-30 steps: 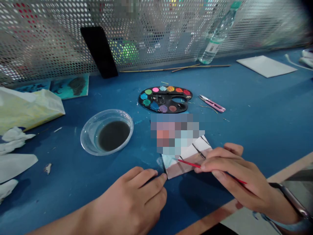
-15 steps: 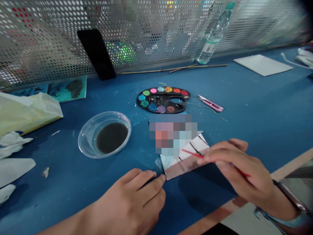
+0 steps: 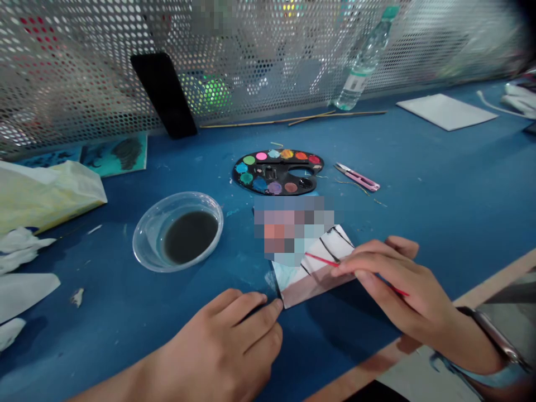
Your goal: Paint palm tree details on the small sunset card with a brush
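A thin red paintbrush (image 3: 321,258) is pinched in my right hand (image 3: 389,285), its tip over a small painted panel (image 3: 312,285). The panel has a brownish band along its near edge, white and pale blue areas and thin black lines; its upper part is blurred out. My left hand (image 3: 238,340) lies on the table with fingers extended, the fingertips touching the panel's near left corner. Just behind the panel sits a black paint palette (image 3: 285,170) with several coloured wells. To the left stands a clear plastic bowl (image 3: 142,245) holding dark water.
Pink-handled thread snips (image 3: 360,177) lie right of the palette. Along the perforated metal screen (image 3: 268,50) are a leaning phone (image 3: 165,95), thin sticks (image 3: 293,118) and a water bottle (image 3: 362,67). A white panel (image 3: 446,110) rests far right; crumpled tissues (image 3: 23,245) lie left.
My right hand has shifted slightly left with the brush, and the black lines on the panel show more fully. My left hand stays at the corner.
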### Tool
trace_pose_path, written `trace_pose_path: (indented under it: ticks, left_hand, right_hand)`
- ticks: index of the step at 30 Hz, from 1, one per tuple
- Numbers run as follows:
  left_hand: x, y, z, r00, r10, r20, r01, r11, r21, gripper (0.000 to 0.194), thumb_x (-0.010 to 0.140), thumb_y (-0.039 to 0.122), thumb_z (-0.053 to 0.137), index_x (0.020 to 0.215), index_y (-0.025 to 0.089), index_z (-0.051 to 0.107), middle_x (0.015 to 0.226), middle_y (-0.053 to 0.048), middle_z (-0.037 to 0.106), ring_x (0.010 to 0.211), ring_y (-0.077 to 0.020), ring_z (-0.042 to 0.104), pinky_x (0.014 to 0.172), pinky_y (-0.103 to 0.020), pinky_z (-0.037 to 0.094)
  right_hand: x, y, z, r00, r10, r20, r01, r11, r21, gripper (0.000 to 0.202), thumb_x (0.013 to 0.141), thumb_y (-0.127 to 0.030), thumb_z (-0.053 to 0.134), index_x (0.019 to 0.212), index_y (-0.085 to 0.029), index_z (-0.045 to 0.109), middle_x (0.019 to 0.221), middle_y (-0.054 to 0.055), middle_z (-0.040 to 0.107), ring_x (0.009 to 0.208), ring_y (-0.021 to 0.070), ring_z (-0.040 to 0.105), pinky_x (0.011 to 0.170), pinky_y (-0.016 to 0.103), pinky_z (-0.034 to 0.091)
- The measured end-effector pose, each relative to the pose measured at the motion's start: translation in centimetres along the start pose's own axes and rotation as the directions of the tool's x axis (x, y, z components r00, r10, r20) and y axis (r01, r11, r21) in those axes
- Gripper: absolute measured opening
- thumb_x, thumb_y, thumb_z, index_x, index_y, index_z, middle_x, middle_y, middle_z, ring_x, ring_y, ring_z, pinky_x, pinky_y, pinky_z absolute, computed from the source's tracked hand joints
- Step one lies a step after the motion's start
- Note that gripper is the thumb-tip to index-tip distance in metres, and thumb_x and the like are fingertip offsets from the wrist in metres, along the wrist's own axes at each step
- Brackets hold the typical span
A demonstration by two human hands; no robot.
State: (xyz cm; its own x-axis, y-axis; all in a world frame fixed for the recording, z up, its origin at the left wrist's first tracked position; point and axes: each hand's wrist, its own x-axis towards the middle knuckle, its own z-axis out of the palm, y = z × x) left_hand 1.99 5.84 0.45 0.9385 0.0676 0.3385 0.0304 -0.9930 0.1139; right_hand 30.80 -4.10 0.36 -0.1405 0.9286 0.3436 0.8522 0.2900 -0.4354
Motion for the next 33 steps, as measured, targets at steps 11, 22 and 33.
trace_pose_path:
  ticks: [11, 22, 33]
  left_hand:
    - [0.1, 0.1, -0.2, 1.000, -0.016, -0.014, 0.016, 1.000, -0.015, 0.026, 0.102, 0.022, 0.045, 0.107, 0.016, 0.070, 0.121, -0.002, 0.071, 0.103, -0.0225, 0.065, 0.079, -0.037, 0.055]
    - [-0.1, 0.1, 0.0, 1.000, -0.019, -0.004, 0.019, 0.997, -0.079, 0.026, 0.101, 0.022, 0.045, 0.110, 0.014, 0.067, 0.121, -0.004, 0.071, 0.104, -0.0222, 0.064, 0.082, -0.038, 0.052]
    - [-0.2, 0.0, -0.1, 0.999, -0.007, 0.038, 0.011, 0.995, -0.097, 0.022, 0.100, 0.023, 0.046, 0.110, 0.014, 0.062, 0.120, -0.004, 0.070, 0.100, -0.0212, 0.062, 0.078, -0.036, 0.046]
  right_hand:
    - [0.5, -0.4, 0.0, 1.000, 0.020, -0.006, -0.020, 1.000, 0.014, 0.022, 0.100, -0.012, 0.046, 0.102, -0.027, 0.062, 0.089, -0.006, 0.075, 0.084, 0.0130, 0.067, 0.090, 0.039, 0.027]
    - [3.2, -1.5, -3.9, 0.981, 0.077, -0.178, -0.055, 0.991, 0.125, 0.019, 0.100, -0.022, 0.049, 0.101, -0.032, 0.066, 0.089, -0.002, 0.074, 0.088, 0.0188, 0.067, 0.087, 0.037, 0.044]
    - [21.3, -8.0, 1.8, 0.826, -0.317, 0.467, 0.219, 0.942, 0.253, 0.027, 0.100, -0.029, 0.054, 0.080, -0.016, 0.066, 0.082, -0.001, 0.072, 0.080, 0.0126, 0.062, 0.100, 0.041, 0.032]
